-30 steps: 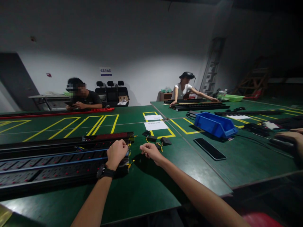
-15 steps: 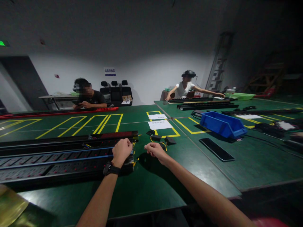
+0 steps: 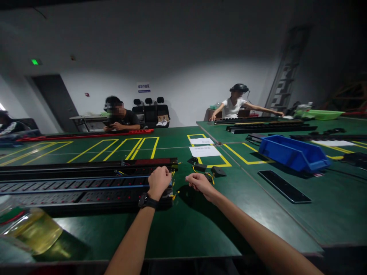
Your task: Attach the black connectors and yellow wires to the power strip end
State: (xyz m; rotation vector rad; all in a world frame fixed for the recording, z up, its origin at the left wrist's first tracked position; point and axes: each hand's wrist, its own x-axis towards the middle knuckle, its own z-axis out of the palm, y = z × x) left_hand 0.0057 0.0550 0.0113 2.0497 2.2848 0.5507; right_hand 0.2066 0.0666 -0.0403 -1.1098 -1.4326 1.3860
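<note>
Left hand (image 3: 159,181) fisted on power strip (image 3: 86,190) end — strip ran toward 9 o'clock; right hand (image 3: 200,183) curled shut at 3 o'clock, contents unclear.

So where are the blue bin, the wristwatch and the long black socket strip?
blue bin (image 3: 292,156): head view, its near side wall.
wristwatch (image 3: 146,200): head view, the strap on the left wrist.
long black socket strip (image 3: 86,189): head view, its top face.

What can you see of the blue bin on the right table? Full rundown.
The blue bin looks like moulded plastic, a long open-topped parts bin with sloping walls. It stands upright on the green table, set at an angle, partly over a yellow floor-style marking. Its inside is not visible from here. A flat black strip lies just in front of it, apart. No hand touches it; the left hand and right hand are well away.
</note>
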